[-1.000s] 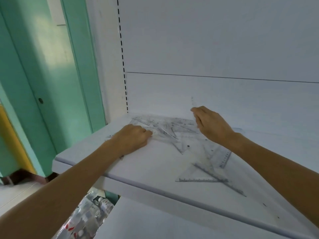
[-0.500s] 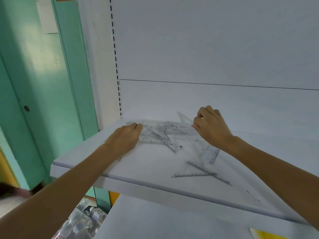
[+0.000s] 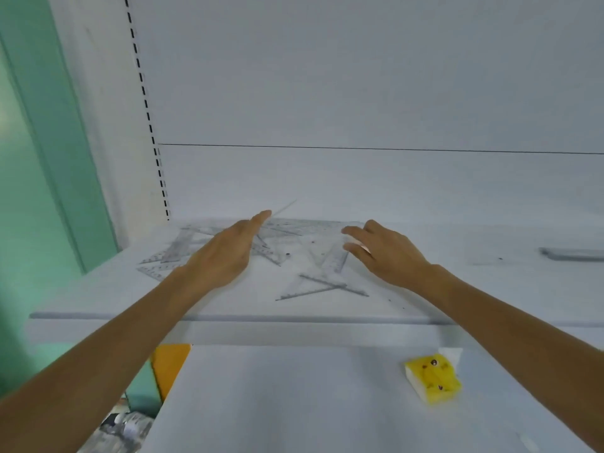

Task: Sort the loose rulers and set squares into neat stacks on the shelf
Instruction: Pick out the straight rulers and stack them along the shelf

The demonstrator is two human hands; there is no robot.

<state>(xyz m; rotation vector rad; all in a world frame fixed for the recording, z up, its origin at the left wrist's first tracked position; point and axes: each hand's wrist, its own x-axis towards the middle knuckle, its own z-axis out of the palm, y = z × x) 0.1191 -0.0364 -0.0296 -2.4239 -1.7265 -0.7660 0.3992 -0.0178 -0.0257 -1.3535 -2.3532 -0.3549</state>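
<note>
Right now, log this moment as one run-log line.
rulers and set squares: loose, overlapping, unstacked on shelf | left hand: open, above them | right hand: open, above them | held: nothing

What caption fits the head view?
Left hand and right hand, open, over scattered rulers and set squares on the shelf.

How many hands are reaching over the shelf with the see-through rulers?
2. The left hand is stretched flat over the ruler pile at the left of the shelf; the right hand, fingers spread, is over the set squares further right. No others show.
</note>
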